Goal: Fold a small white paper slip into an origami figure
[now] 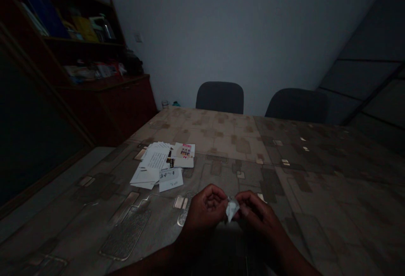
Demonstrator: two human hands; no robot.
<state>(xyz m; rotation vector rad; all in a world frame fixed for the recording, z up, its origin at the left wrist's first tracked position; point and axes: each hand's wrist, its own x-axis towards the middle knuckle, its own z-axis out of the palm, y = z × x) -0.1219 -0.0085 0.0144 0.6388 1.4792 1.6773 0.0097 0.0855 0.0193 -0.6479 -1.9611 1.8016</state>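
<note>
Your left hand (pixel 204 210) and right hand (pixel 257 213) both pinch 1 small paper scrap (pixel 232 208) above the tabletop (pixel 284 170), steadying opposite edges; papers (pixel 163 164) lie beyond.

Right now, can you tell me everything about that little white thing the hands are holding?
The small piece of paper looks white and thin, folded or crumpled into a little angular shape with creases. It is held up just above the patterned table, pinched between the fingertips of the left hand and the right hand, one on each side. The room is dim, so any print on it cannot be made out.
</note>
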